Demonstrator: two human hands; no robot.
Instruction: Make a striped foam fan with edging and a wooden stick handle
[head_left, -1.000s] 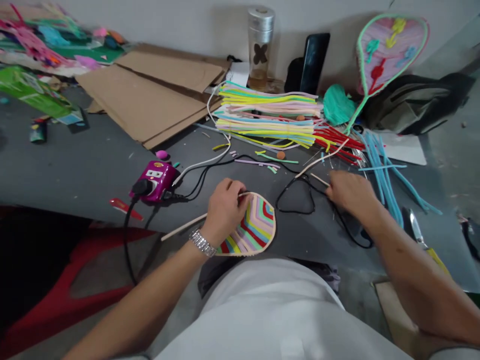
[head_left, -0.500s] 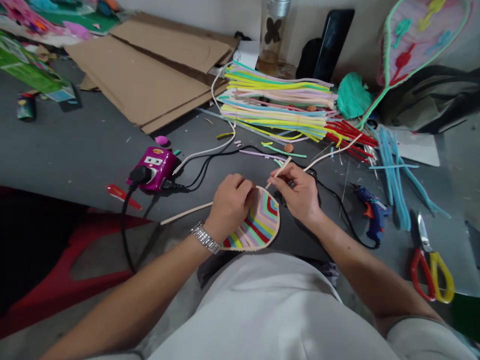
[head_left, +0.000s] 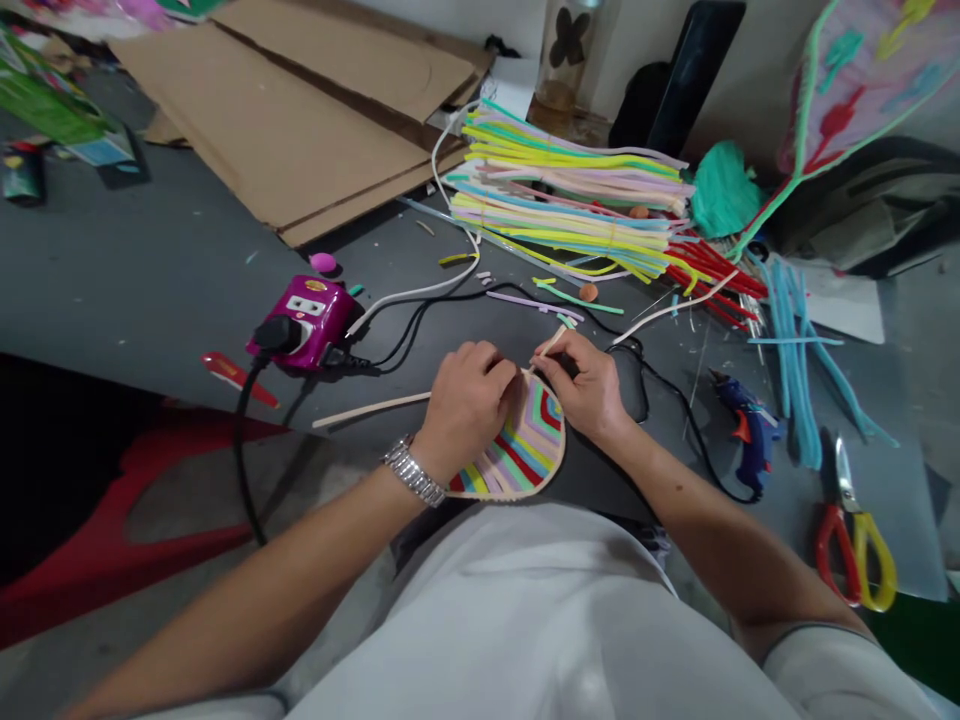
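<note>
My left hand (head_left: 469, 408) grips the upper edge of a striped pipe-cleaner oval (head_left: 521, 450), which has a cream rim and rows of pink, green, yellow, red and blue. A long cream stem (head_left: 371, 408) runs from the oval to the left, past my left hand. My right hand (head_left: 581, 388) sits at the oval's top right, its thumb and fingers pinching a short cream strip (head_left: 553, 343). The strip's lower end reaches the rim near my left fingers. A black cable (head_left: 675, 410) loops behind my right hand.
A blue glue gun (head_left: 750, 430) and red-and-yellow scissors (head_left: 851, 545) lie to the right. Bundled pipe cleaners (head_left: 570, 200) and loose pieces fill the area ahead. A magenta power socket (head_left: 304, 322), cardboard sheets (head_left: 300, 130) and a finished pipe-cleaner paddle (head_left: 847, 85) are nearby.
My right hand has moved left from above the black cable to the oval's rim, now pinching the cream strip. The view has tilted down, bringing the glue gun and scissors into sight.
</note>
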